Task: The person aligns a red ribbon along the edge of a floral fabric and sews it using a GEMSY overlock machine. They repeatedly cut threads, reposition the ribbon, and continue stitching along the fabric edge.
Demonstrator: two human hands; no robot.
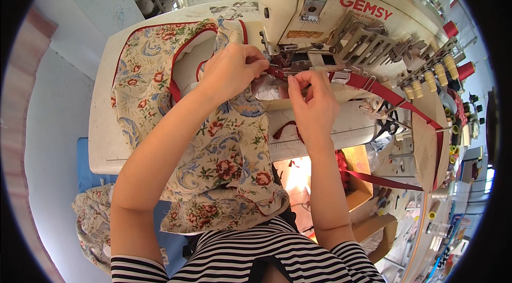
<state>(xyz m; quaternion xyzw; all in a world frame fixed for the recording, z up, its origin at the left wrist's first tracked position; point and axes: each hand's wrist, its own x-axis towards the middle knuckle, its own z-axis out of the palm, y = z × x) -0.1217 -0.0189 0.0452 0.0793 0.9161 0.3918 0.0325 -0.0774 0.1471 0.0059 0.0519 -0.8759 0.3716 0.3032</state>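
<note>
My left hand (232,72) reaches over the cream floral fabric (213,171) to the sewing machine (282,6), its fingers pinched on the red binding tape (357,81) beside the presser foot (282,56). My right hand (312,102) is just to the right and lower, fingers curled and closed at the tape near the metal folder; what its fingertips hold is too small to make out. The fabric, edged in red, has a large opening and spreads over the machine table (109,150) and down toward my lap.
Thread cones (440,72) line the right, with black scissors (385,126) below them and red scraps (285,131) on the table. Cardboard boxes (357,192) stand below right, the tape looping past them. More floral fabric (90,219) lies lower left; a white wall (58,96) is at left.
</note>
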